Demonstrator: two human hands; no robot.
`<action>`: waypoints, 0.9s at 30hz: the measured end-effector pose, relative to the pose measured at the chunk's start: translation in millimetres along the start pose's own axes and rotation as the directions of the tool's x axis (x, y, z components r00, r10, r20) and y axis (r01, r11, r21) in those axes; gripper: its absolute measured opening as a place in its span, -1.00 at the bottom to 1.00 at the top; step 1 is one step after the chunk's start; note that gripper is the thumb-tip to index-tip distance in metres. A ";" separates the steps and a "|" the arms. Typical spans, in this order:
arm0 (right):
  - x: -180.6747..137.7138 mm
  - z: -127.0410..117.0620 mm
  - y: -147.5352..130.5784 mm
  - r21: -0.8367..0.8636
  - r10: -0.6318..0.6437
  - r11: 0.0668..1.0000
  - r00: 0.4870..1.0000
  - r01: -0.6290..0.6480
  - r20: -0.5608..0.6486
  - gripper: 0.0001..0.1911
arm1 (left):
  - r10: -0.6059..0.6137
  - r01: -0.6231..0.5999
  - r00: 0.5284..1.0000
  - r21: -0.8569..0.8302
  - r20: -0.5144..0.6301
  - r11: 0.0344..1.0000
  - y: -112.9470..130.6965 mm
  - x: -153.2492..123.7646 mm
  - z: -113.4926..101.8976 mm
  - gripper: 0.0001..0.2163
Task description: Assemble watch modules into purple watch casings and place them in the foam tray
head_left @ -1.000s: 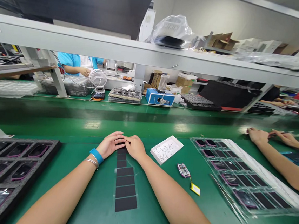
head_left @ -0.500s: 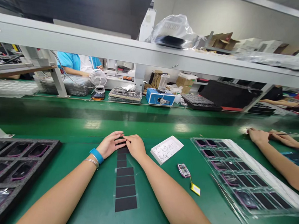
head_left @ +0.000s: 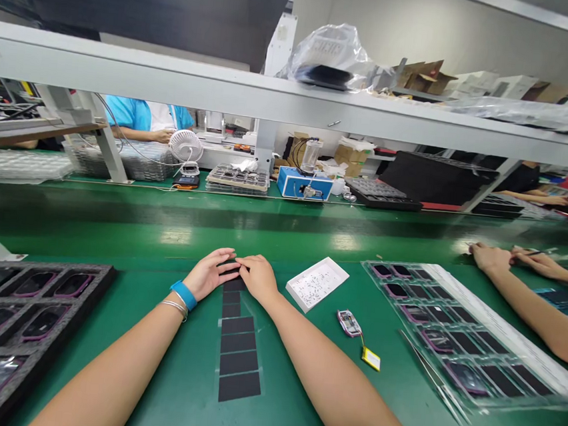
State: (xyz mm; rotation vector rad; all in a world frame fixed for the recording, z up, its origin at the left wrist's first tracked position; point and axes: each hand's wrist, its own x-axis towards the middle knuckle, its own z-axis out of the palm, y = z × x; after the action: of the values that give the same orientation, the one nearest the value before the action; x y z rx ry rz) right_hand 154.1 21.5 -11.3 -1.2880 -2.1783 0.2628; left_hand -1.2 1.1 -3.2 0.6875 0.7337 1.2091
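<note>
A strip of black rectangular pieces (head_left: 240, 353) on clear film lies on the green mat, running away from me. At its far end, my left hand (head_left: 211, 275) rests with fingers apart, palm turned inward. My right hand (head_left: 258, 277) meets it there, fingers bent down together at the strip's end; whatever they pinch is hidden. Right of my hands lies a white box (head_left: 318, 284) with many tiny dark parts in it. Nearer me is a small device housing (head_left: 349, 323) wired to a yellow battery (head_left: 371, 358). Metal tweezers (head_left: 436, 378) lie further right.
A dark foam tray (head_left: 101, 282) of purple-rimmed devices stands at left. A clear plastic tray (head_left: 373, 275) with similar devices and black pieces is at right. Beyond it, a co-worker's hands (head_left: 493, 258) hold a thin tool. A grey shelf beam (head_left: 176, 85) crosses above the bench.
My hands stay almost in place at the strip's far end. Across the bench, the person in blue has raised a hand slightly.
</note>
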 end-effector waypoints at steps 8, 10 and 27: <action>0.2 2.6 2.5 0.026 0.009 1.000 1.000 -0.009 0.004 -0.66 | -0.002 0.002 1.000 0.000 -0.001 1.000 -0.3 0.0 0.4 -0.83; 0.2 3.2 1.7 0.041 0.014 0.999 1.000 -0.014 -0.008 -0.65 | 0.001 -0.001 1.000 -0.005 -0.006 1.000 0.1 -0.5 1.0 -0.83; 1.6 2.5 3.3 0.036 0.007 0.999 0.998 -0.005 -0.066 -0.80 | 0.011 -0.011 1.000 0.014 -0.022 1.000 -0.3 0.2 0.1 -0.81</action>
State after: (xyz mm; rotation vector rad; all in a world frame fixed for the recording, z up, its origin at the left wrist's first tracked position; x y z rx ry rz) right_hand 154.6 24.8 -14.1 -1.2664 -2.1054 0.2569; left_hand -0.9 1.2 -3.4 0.6919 0.7582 1.2244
